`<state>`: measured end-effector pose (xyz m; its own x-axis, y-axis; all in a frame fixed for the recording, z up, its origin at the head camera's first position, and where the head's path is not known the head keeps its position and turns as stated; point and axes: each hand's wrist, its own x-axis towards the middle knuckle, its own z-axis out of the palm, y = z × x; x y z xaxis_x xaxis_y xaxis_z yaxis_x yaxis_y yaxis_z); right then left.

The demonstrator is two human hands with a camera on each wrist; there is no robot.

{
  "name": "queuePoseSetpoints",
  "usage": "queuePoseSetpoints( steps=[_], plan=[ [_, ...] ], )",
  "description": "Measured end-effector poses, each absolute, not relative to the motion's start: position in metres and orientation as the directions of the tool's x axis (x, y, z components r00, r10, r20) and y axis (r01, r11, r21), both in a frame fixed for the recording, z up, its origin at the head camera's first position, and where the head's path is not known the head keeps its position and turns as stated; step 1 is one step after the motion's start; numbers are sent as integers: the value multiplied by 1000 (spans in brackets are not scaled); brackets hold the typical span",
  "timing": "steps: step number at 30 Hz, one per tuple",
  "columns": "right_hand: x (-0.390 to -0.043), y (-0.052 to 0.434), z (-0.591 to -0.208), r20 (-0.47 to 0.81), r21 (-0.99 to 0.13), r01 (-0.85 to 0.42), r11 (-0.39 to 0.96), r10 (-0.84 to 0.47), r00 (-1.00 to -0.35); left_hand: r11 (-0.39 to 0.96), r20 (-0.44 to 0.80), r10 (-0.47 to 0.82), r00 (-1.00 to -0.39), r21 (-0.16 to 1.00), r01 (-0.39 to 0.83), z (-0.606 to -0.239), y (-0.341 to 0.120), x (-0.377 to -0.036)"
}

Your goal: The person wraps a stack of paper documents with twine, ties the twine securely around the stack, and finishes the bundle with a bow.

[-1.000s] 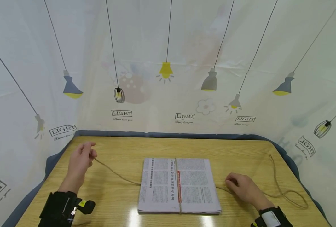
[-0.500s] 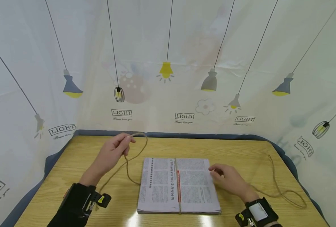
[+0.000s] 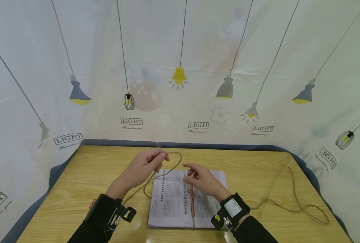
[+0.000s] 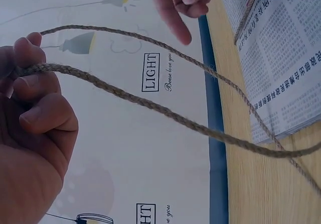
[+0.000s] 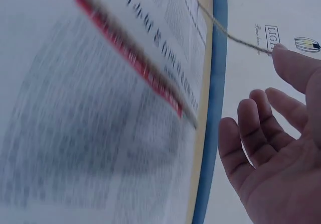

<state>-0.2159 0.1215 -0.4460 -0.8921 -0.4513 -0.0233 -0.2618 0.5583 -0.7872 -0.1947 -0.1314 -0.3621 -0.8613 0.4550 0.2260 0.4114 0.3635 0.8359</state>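
Observation:
A flat stack of newspapers [image 3: 168, 206] lies on the wooden table, with a strand of brown twine [image 3: 193, 221] running front to back over its top. Beyond its far left corner, my left hand [image 3: 143, 170] pinches a length of twine [image 4: 150, 103] between thumb and fingers, and a loop of it bends out to the right. In the left wrist view two strands of this twine cross beside the stack. My right hand [image 3: 202, 180] hovers over the stack's upper part, fingers loosely bent and nothing in them, its fingertips pointing towards the loop.
More twine [image 3: 298, 202] trails in a loose curve over the right side of the table [image 3: 259, 168]. A white curtain [image 3: 155, 135] printed with hanging lamps stands behind, its dark blue border [image 3: 198, 145] along the table's far edge.
My left hand has swung from the far left towards the stack, bringing the twine into a loop. My right hand has moved left from beside the stack to above it.

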Motion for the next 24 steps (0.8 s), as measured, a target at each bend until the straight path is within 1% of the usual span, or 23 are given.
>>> queuePoseSetpoints(
  steps=[5, 6, 8, 12, 16, 21, 24],
  plan=[
    [-219, 101, -452, -72, -855, -224, 468, -535, -842, 346, 227, 476, -850, 840, 419, -362, -130, -193],
    [-219, 98, -453, -66, -867, -224, 444, -549, -834, 345, 228, 478, -848, 840, 420, -363, -130, -193],
    [-217, 94, -454, -51, -874, -223, 431, -539, -841, 342, 228, 477, -849, 842, 418, -364, -131, -193],
    [-215, 97, -454, -8, -865, -228, 446, -466, -885, 354, 224, 460, -859, 841, 409, -367, -134, -193],
    [-215, 117, -448, 8, -876, -209, 435, -420, -907, 367, 221, 431, -875, 843, 394, -370, -141, -193],
    [-217, 160, -430, 71, -921, -216, 325, -405, -912, 373, 213, 390, -896, 853, 365, -374, -150, -194],
    [-217, 189, -416, 102, -931, -229, 284, -402, -910, 385, 210, 374, -903, 851, 357, -377, -154, -195]
  ],
)
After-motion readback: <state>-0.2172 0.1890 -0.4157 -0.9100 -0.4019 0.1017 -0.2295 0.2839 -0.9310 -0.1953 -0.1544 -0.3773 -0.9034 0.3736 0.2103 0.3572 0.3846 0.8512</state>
